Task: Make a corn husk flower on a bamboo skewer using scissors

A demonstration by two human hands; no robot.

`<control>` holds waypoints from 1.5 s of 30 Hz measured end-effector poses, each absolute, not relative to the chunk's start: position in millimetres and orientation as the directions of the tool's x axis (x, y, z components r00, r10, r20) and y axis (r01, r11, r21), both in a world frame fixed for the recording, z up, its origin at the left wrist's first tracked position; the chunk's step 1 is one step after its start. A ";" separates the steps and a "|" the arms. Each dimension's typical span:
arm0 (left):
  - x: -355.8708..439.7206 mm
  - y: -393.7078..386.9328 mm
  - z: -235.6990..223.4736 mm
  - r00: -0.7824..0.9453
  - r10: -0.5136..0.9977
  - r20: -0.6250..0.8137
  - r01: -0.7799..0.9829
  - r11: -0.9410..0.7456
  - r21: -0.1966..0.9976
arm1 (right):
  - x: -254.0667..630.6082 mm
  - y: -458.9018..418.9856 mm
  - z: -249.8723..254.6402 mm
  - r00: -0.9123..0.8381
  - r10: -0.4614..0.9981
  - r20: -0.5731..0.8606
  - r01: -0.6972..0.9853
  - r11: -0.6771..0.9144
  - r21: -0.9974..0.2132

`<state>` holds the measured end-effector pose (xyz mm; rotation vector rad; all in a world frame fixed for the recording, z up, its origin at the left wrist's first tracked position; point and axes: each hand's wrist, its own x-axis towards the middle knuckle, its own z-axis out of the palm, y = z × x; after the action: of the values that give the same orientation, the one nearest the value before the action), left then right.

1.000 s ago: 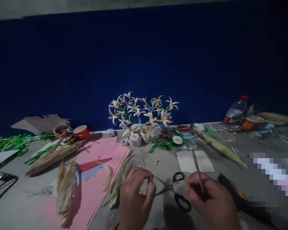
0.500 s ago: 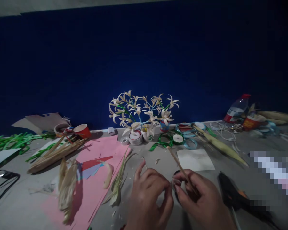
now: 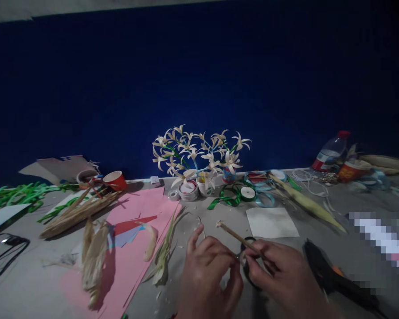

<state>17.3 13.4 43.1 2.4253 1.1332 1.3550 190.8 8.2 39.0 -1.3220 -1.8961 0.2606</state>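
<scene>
My right hand is closed round a thin brown stick, which slants up to the left and has a small pale piece at its tip. My left hand pinches thumb and forefinger together close to the right fingertips; what lies between them is too small to name. A thin pale curled strip shows by the raised left little finger. Behind the right fingers is a black loop, like a scissors handle; whether it is held I cannot tell. White-petalled flowers on green and blue stems stand in small cups beyond.
A black glue gun lies right of my hands. White paper, green ribbon and a corn husk lie beyond. Pink paper and dry husks lie left. A bottle stands at the back right.
The stick has tilted, its tip swinging left and down toward the left hand. More of the black loop shows behind the right fingers. My left hand keeps its pinch.
</scene>
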 end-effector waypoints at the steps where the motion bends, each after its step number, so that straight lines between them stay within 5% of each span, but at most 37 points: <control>1: 16.9 13.1 43.3 0.317 0.675 0.666 0.547 -0.704 0.453 | 196.5 9.9 36.4 -0.107 0.858 0.502 0.733 0.409 -0.543; 5: 12.4 10.4 44.5 0.328 0.719 0.613 0.568 -0.668 0.480 | 215.5 11.7 30.7 0.025 0.862 0.507 0.754 0.317 -0.576; 10: 12.1 10.0 42.7 0.345 0.711 0.613 0.545 -0.683 0.486 | 197.0 2.3 39.9 -0.116 0.922 0.369 0.653 0.351 -0.671; 16: 14.2 11.6 40.3 0.343 0.693 0.634 0.550 -0.695 0.463 | 180.9 9.3 45.5 -0.161 0.899 0.408 0.640 0.410 -0.650; 20: 13.7 9.9 37.6 0.323 0.721 0.613 0.555 -0.669 0.494 | 201.3 16.2 41.1 0.006 0.901 0.434 0.674 0.317 -0.668; 27: 13.4 9.4 36.8 0.284 0.740 0.610 0.537 -0.650 0.539 | 193.8 4.2 36.8 -0.072 0.978 0.198 0.423 0.210 -0.882; 33: 13.5 8.3 33.3 0.294 0.715 0.635 0.535 -0.673 0.510 | 180.9 6.7 36.6 -0.121 0.958 0.259 0.533 0.283 -0.797; 37: 10.4 7.8 31.8 0.222 0.727 0.649 0.544 -0.645 0.537 | 204.4 12.5 29.0 0.001 0.964 0.266 0.616 0.209 -0.759; 42: 8.2 8.4 34.0 0.235 0.751 0.617 0.547 -0.627 0.554 | 199.9 4.5 30.2 -0.059 0.998 -0.001 0.343 0.019 -0.939; 45: 10.8 8.6 33.3 0.256 0.738 0.625 0.522 -0.649 0.553 | 177.8 -0.9 36.0 -0.103 0.994 -0.024 0.225 -0.001 -0.974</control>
<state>10.8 8.6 33.3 2.2931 1.1761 1.3431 177.8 -0.9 36.0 -1.3331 -1.4501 1.1812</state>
